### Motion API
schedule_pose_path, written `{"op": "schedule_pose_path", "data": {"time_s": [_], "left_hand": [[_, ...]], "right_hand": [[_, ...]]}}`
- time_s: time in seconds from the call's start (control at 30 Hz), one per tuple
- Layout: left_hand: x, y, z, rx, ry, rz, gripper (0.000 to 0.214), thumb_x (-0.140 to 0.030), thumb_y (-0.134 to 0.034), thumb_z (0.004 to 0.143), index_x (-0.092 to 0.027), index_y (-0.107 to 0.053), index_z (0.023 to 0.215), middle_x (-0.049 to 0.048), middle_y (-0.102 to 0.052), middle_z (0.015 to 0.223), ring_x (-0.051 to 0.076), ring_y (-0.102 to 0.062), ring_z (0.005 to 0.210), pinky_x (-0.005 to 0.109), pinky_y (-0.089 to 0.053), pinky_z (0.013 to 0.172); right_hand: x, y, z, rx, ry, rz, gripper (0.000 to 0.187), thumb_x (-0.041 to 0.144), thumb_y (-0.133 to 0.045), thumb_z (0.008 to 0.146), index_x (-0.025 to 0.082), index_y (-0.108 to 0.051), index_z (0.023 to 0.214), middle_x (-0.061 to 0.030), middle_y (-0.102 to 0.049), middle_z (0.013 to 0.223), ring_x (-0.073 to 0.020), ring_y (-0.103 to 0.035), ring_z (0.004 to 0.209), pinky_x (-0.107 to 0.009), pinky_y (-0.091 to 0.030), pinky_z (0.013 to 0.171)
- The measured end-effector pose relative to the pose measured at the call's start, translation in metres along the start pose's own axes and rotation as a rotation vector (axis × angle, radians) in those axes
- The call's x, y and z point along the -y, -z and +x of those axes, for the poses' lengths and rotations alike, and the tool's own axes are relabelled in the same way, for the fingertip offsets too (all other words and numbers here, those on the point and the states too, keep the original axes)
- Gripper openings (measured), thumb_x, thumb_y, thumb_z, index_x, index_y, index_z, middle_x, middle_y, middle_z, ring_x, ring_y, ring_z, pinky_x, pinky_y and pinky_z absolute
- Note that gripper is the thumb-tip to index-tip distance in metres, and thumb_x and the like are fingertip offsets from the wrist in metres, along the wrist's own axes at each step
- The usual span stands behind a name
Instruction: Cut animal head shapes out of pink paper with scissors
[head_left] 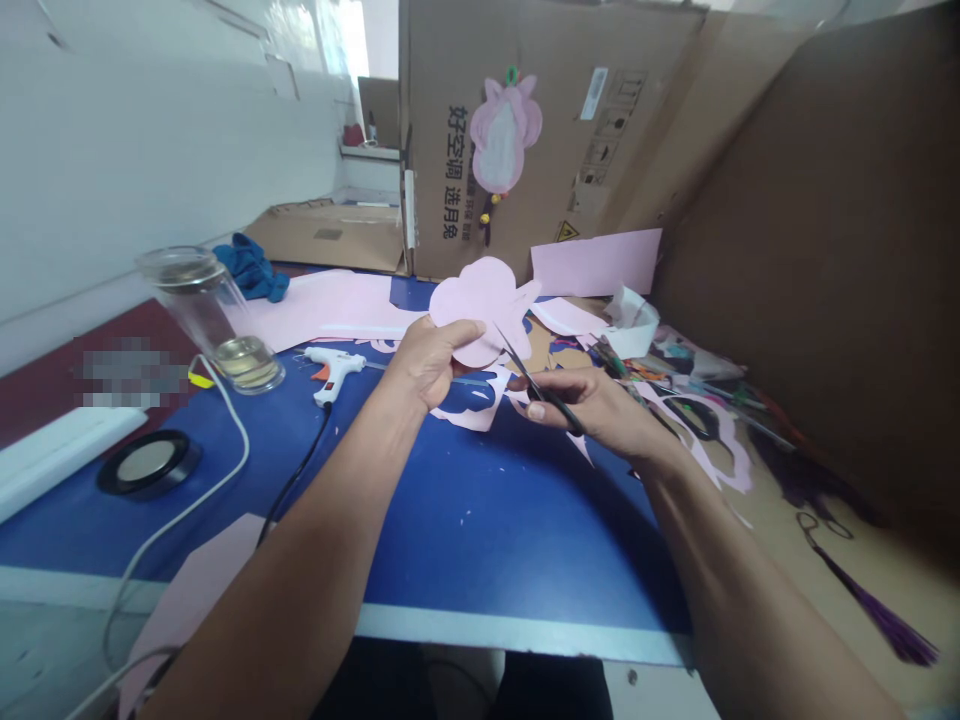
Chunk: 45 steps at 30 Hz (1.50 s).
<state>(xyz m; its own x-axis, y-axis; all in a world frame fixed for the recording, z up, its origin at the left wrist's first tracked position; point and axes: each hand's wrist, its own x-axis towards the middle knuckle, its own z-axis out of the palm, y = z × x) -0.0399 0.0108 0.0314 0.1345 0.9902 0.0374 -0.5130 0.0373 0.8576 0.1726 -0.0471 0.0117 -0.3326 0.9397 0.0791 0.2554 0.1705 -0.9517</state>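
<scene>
My left hand (pixel 435 355) pinches a pink paper cutout (pixel 480 295) with a rounded, lobed outline, holding it up above the table. In my right hand (pixel 600 405) is a pair of scissors (pixel 551 395) with dark handles. Their blades point up and left, at the lower right part of the cutout; I cannot tell whether they are cutting into the paper. Below the hands lie pink paper scraps (pixel 480 412) with curved cut edges.
A white glue gun (pixel 335 372) with a black cord lies left of my hands. Further left stand a glass jar (pixel 225 320) and a black tape roll (pixel 150 463). Cardboard (pixel 570 130) walls the back and right. A purple tassel (pixel 874 600) lies at right.
</scene>
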Motion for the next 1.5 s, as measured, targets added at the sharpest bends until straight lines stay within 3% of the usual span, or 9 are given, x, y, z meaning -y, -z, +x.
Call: {"op": "schedule_pose_path", "data": {"time_s": [0.4, 0.67, 1.1, 1.5], "left_hand": [[-0.0011, 0.0002, -0.0009, 0.009, -0.003, -0.009, 0.046, -0.005, -0.078, 0.064, -0.012, -0.075, 0.109, 0.0132, -0.079, 0.094, 0.032, -0.075, 0.091, 0.049, -0.062, 0.085], [-0.001, 0.0018, -0.0002, 0.021, -0.001, 0.007, 0.039, -0.008, -0.079, 0.063, -0.011, -0.075, 0.101, 0.0122, -0.079, 0.094, 0.029, -0.076, 0.088, 0.049, -0.062, 0.087], [-0.0005, 0.0042, 0.001, 0.031, 0.009, 0.026, 0.036, -0.009, -0.08, 0.062, -0.011, -0.075, 0.097, 0.0116, -0.079, 0.093, 0.028, -0.075, 0.085, 0.048, -0.062, 0.085], [-0.0007, 0.0039, 0.0015, 0.029, -0.008, 0.057, 0.034, -0.01, -0.079, 0.062, -0.012, -0.075, 0.095, 0.0112, -0.079, 0.092, 0.027, -0.075, 0.084, 0.047, -0.062, 0.084]], "right_hand": [[-0.0014, 0.0008, -0.0003, -0.041, 0.027, -0.051, 0.037, 0.047, -0.092, 0.072, 0.026, -0.087, 0.101, -0.0002, -0.068, 0.072, -0.0189, -0.058, 0.071, -0.031, -0.047, 0.062], [-0.0008, 0.0028, 0.0, 0.021, -0.001, -0.08, 0.046, 0.053, -0.087, 0.078, 0.026, -0.084, 0.116, -0.0022, -0.07, 0.085, -0.0172, -0.055, 0.074, -0.03, -0.043, 0.065], [-0.0009, 0.0046, 0.0007, 0.029, -0.02, -0.125, 0.045, 0.055, -0.087, 0.078, 0.026, -0.085, 0.112, -0.0023, -0.063, 0.08, -0.0163, -0.046, 0.071, -0.03, -0.035, 0.063], [-0.0028, 0.0052, 0.0013, 0.034, 0.0, -0.149, 0.049, 0.058, -0.085, 0.079, 0.026, -0.085, 0.116, -0.0025, -0.066, 0.081, -0.0172, -0.05, 0.073, -0.03, -0.04, 0.063]]}}
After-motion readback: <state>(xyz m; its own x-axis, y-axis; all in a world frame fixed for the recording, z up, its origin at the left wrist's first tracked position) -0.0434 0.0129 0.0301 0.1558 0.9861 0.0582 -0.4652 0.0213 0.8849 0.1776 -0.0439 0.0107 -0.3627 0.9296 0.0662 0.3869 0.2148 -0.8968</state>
